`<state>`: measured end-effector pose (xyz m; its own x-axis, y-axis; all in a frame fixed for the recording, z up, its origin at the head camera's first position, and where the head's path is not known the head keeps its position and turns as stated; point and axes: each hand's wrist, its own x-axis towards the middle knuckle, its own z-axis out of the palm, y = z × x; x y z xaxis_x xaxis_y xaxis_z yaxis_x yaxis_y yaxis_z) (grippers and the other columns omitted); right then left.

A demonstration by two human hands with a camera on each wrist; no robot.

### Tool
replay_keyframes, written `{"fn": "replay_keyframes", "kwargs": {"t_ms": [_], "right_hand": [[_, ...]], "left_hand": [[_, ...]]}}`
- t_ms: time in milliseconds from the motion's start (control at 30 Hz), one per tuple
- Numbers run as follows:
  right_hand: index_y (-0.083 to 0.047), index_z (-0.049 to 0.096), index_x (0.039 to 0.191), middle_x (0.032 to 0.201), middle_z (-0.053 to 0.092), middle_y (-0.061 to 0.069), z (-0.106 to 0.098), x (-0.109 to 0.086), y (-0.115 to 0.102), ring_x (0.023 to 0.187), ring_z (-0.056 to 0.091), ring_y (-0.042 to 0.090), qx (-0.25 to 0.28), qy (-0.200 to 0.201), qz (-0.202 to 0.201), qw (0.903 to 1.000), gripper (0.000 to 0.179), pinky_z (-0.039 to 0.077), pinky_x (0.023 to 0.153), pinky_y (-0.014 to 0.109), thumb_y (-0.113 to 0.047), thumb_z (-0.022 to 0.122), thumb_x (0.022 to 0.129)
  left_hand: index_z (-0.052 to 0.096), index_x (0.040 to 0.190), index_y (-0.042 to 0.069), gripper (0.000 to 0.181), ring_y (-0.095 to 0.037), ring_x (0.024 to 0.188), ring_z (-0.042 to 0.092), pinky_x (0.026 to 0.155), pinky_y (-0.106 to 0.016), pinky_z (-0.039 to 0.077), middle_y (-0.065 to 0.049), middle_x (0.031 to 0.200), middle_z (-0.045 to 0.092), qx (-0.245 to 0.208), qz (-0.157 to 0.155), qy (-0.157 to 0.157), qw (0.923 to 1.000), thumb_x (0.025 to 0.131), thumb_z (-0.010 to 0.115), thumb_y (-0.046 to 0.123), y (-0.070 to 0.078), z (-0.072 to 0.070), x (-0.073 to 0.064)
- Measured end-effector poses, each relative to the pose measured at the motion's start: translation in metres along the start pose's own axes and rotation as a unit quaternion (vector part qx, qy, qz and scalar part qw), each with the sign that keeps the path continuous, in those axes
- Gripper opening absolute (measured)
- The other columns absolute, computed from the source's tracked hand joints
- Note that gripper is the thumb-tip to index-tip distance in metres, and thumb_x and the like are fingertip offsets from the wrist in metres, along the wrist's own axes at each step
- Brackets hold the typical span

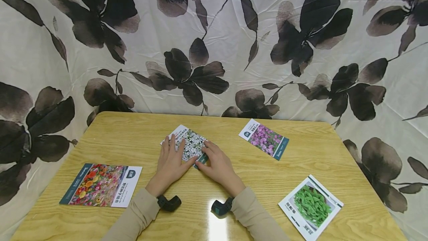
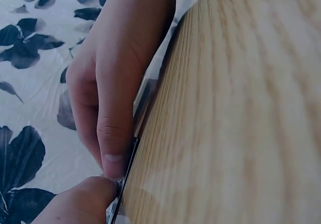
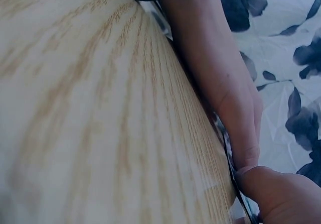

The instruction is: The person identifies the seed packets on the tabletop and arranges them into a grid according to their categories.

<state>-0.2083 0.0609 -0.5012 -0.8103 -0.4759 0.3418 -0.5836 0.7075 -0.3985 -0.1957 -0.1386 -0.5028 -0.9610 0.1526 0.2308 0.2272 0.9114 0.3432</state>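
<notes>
A seed packet with white flowers (image 1: pixel 193 143) lies slanted near the table's far middle, under both hands. My left hand (image 1: pixel 171 163) rests palm down on its left part, fingers extended over the printed front and thumb toward the lower edge. From the right, my right hand (image 1: pixel 219 164) lays its fingers on the packet's right edge, its thumb near the lower corner. The two thumbs almost meet there. In the left wrist view, a thumb (image 2: pixel 83 199) touches the thin packet edge; the right wrist view has a thumb (image 3: pixel 276 194) at that edge too.
A large colourful-flower packet (image 1: pixel 100 185) lies at the left. Farther right are a purple-flower packet (image 1: pixel 265 139) and, nearer the front, a white packet picturing green leaves (image 1: pixel 312 205). The wooden table (image 1: pixel 187 211) ends at a floral cloth (image 1: pixel 234 58).
</notes>
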Motion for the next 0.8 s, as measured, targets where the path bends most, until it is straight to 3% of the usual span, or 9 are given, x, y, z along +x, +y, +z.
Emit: {"fn": "replay_keyframes", "kwargs": {"t_ms": [267,800], "right_hand": [[-0.002,0.065,0.126,0.144,0.053,0.015,-0.0014,-0.0006,-0.0008,0.135,0.047,0.029,0.000,0.005,-0.001,1.0000,0.054,0.039,0.110,0.041,-0.040,0.072,0.090],[-0.004,0.067,0.125,0.141,0.055,0.014,-0.0006,-0.0014,-0.0044,0.133,0.049,0.030,0.004,0.016,0.015,0.9998,0.053,0.043,0.106,0.043,-0.041,0.074,0.087]], "left_hand": [[0.044,0.148,0.000,0.085,-0.052,0.145,0.011,0.116,-0.061,0.014,-0.035,0.156,0.020,0.004,-0.004,-0.002,1.0000,0.090,0.060,0.061,0.0006,-0.0011,-0.0001],[0.052,0.142,0.002,0.080,-0.054,0.139,0.025,0.112,-0.061,0.026,-0.031,0.149,0.036,0.040,0.004,0.024,0.9989,0.089,0.061,0.061,-0.0013,-0.0001,0.0013]]}}
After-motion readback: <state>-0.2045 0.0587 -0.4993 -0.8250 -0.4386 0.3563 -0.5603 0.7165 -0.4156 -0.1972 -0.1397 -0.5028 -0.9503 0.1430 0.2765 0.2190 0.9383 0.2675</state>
